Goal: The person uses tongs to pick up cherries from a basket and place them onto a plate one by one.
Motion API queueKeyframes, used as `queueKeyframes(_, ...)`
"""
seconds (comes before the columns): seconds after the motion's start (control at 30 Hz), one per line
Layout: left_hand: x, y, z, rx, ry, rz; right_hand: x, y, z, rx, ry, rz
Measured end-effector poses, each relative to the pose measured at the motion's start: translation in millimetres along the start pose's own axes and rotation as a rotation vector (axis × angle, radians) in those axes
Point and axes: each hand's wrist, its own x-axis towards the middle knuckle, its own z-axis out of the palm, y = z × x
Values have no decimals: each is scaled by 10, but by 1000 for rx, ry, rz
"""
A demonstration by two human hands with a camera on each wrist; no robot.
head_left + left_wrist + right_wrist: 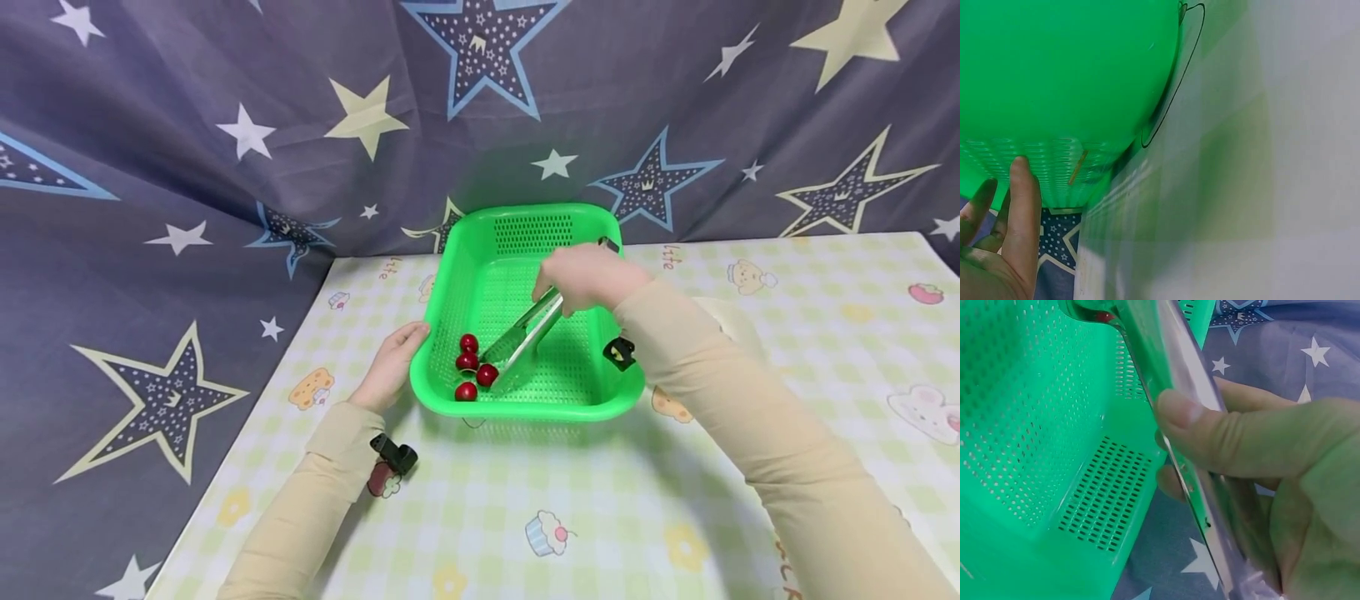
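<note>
My right hand (588, 275) grips a pair of metal tongs (528, 329), thumb along one arm of them in the right wrist view. The tongs slant down to the left into a green plastic basket (525, 410). Several round, glossy red cherries (467, 362) lie at the basket's near left. One cherry (487, 375) shows between the tong tips. My left hand (393, 362) holds the basket's left rim. Its fingers (1022, 206) reach along the outer wall in the left wrist view, with the thumb out of sight there.
The basket stands on a table with a checked, cartoon-printed cloth (480, 517). A dark star-patterned curtain (300, 83) hangs behind it and down the left side. A pale item (731, 321) lies right of the basket, partly behind my right sleeve.
</note>
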Motion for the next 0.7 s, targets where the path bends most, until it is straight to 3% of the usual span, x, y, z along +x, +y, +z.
queueKeyframes(0.5,7,17,29,2,7,-3,-15,34,38,-17,34,35)
queueKeyframes(0.7,-14,10,27,15,7,-14,-16,56,96,-22,67,-9)
